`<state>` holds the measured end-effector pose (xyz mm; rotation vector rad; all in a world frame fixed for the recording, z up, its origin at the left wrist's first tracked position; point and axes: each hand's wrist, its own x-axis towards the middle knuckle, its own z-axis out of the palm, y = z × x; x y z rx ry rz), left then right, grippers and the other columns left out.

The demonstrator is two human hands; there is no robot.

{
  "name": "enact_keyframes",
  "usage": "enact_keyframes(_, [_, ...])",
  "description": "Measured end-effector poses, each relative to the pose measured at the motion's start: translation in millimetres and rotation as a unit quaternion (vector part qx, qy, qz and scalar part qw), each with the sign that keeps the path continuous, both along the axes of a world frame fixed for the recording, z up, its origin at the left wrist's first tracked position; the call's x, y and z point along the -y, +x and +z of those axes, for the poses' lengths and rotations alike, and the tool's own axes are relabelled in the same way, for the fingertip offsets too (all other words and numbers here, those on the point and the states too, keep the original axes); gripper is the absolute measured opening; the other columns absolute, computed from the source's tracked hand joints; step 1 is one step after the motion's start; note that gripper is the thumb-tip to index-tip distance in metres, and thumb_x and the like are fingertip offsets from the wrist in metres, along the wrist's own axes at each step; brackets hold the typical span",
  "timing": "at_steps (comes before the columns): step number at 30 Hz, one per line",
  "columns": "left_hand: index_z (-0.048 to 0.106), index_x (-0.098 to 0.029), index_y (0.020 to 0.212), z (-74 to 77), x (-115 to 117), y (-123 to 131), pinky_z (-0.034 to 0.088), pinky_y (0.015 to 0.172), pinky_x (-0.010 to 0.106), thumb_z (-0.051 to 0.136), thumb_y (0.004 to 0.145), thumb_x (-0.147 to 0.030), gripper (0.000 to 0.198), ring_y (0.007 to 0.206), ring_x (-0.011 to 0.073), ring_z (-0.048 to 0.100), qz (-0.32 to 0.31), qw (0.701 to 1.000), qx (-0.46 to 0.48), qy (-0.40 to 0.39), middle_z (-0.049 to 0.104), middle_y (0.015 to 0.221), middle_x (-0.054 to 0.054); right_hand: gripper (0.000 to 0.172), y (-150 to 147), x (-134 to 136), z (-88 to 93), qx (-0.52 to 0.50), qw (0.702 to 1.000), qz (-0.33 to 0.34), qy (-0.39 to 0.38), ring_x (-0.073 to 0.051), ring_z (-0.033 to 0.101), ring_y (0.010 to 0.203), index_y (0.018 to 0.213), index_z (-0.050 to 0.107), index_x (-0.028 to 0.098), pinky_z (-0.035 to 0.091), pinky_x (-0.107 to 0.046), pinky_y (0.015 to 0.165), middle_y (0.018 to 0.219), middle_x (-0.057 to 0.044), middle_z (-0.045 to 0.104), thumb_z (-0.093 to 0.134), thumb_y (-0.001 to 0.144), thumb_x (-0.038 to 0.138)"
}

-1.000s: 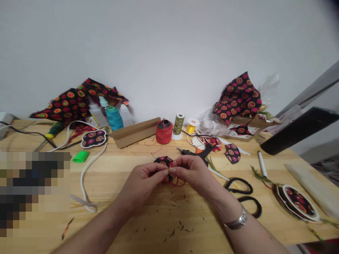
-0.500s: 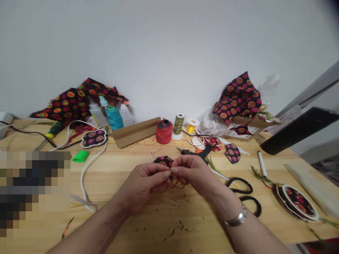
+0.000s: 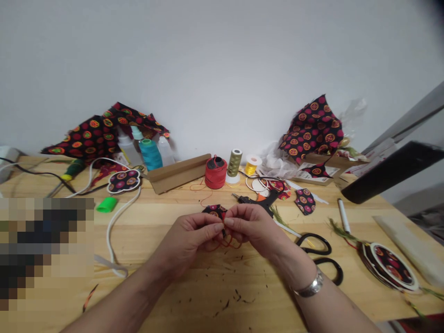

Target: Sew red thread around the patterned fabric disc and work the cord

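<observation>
Hardly anything has moved: in the middle of the frame, the left hand (image 3: 192, 236) and right hand (image 3: 255, 227) still pinch the spotted cloth piece (image 3: 214, 212) and its red thread (image 3: 231, 243) tight, fingertip to fingertip, probably to keep the thread from slipping.

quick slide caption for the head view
Left hand and right hand pinch a patterned fabric piece and red thread over a wooden table, beside scissors.

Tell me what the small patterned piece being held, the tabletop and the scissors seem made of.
Patterned piece: seemingly printed cloth, matte, black with red-orange circles. Tabletop: pale wood, grain visible. Scissors: glossy black handles, probably plastic; blades hidden.
</observation>
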<state>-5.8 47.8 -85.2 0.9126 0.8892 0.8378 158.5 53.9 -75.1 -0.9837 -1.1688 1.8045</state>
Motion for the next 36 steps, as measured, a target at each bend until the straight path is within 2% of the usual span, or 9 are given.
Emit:
enact_keyframes(5, [0.069, -0.014, 0.073, 0.3, -3, -2, 0.049, 0.067, 0.032, 0.066, 0.069, -0.026, 0.013, 0.066, 0.0174, 0.062, 0.033, 0.999, -0.017, 0.012, 0.068, 0.070, 0.005, 0.019, 0, -1, 5.4, 0.095, 0.993, -0.027, 0.058, -0.004, 0.039, 0.044, 0.076, 0.063, 0.012, 0.027, -0.018, 0.043, 0.054, 0.004, 0.053, 0.061, 0.074, 0.031])
enact_keyframes(11, [0.069, -0.014, 0.083, -0.7, -4, -4, 0.052, 0.066, 0.035, 0.066, 0.069, -0.029, 0.020, 0.068, 0.0201, 0.064, 0.081, 0.996, -0.023, 0.022, 0.070, 0.076, 0.007, 0.015, 4, -3, 2.0, 0.240, 0.954, -0.039, 0.178, -0.012, 0.053, 0.064, 0.080, 0.069, 0.015, 0.040, -0.024, 0.060, 0.071, -0.002, 0.065, 0.059, 0.076, 0.027])
enact_keyframes(19, [0.068, -0.015, 0.078, -1.6, -5, -1, 0.051, 0.061, 0.027, 0.066, 0.070, -0.028, 0.016, 0.064, 0.0154, 0.062, 0.143, 0.988, -0.021, 0.045, 0.070, 0.073, 0.004, 0.021, -4, 11, 2.2, 0.289, 0.914, -0.022, 0.285, -0.010, 0.047, 0.053, 0.078, 0.068, 0.017, 0.033, -0.022, 0.049, 0.062, 0.000, 0.061, 0.053, 0.082, 0.031])
enact_keyframes(22, [0.067, -0.015, 0.078, -0.3, -4, -1, 0.049, 0.053, 0.023, 0.066, 0.070, -0.027, 0.014, 0.060, 0.0132, 0.062, 0.146, 0.989, 0.006, 0.016, 0.070, 0.070, 0.002, 0.021, -9, 18, 3.2, 0.347, 0.854, 0.012, 0.388, -0.011, 0.048, 0.055, 0.077, 0.066, 0.017, 0.034, -0.022, 0.052, 0.064, -0.001, 0.062, 0.047, 0.085, 0.023])
enact_keyframes(27, [0.065, -0.014, 0.075, 2.5, -6, -1, 0.037, 0.037, 0.014, 0.068, 0.067, -0.020, 0.010, 0.043, 0.0063, 0.053, 0.155, 0.985, 0.047, -0.054, 0.068, 0.061, 0.002, 0.018, -14, 23, -4.8, 0.474, 0.693, 0.092, 0.535, -0.014, 0.051, 0.059, 0.077, 0.060, 0.016, 0.031, -0.026, 0.053, 0.066, -0.005, 0.063, 0.043, 0.081, 0.014])
enact_keyframes(29, [0.064, -0.013, 0.073, 2.3, -7, -2, 0.032, 0.034, 0.012, 0.068, 0.066, -0.017, 0.009, 0.039, 0.0041, 0.049, 0.148, 0.984, 0.070, -0.066, 0.065, 0.055, 0.000, 0.016, -16, 24, -5.8, 0.482, 0.662, 0.119, 0.562, -0.014, 0.051, 0.058, 0.074, 0.059, 0.016, 0.030, -0.026, 0.052, 0.063, -0.005, 0.062, 0.044, 0.078, 0.010])
enact_keyframes(31, [0.064, -0.013, 0.072, 1.2, -8, -3, 0.028, 0.032, 0.010, 0.069, 0.066, -0.017, 0.008, 0.037, 0.0021, 0.045, 0.147, 0.983, 0.082, -0.068, 0.062, 0.053, -0.002, 0.014, -15, 29, -2.7, 0.433, 0.687, 0.162, 0.561, -0.014, 0.053, 0.059, 0.072, 0.059, 0.017, 0.033, -0.025, 0.054, 0.065, -0.004, 0.063, 0.047, 0.076, 0.011])
enact_keyframes(33, [0.064, -0.013, 0.072, -0.3, -9, -3, 0.025, 0.032, 0.010, 0.069, 0.065, -0.017, 0.009, 0.036, 0.0009, 0.042, 0.157, 0.982, 0.085, -0.066, 0.060, 0.052, -0.003, 0.013, -12, 36, 3.5, 0.318, 0.761, 0.234, 0.514, -0.013, 0.057, 0.066, 0.070, 0.061, 0.018, 0.038, -0.022, 0.059, 0.072, -0.003, 0.065, 0.051, 0.078, 0.018])
enact_keyframes(36, [0.066, -0.012, 0.072, -0.7, -9, -3, 0.023, 0.032, 0.010, 0.070, 0.063, -0.017, 0.011, 0.036, 0.0005, 0.039, 0.165, 0.981, 0.091, -0.056, 0.058, 0.050, -0.004, 0.031, -3, 40, 12.0, 0.124, 0.867, 0.317, 0.364, -0.013, 0.062, 0.075, 0.068, 0.064, 0.018, 0.043, -0.020, 0.066, 0.084, -0.004, 0.068, 0.044, 0.085, 0.036])
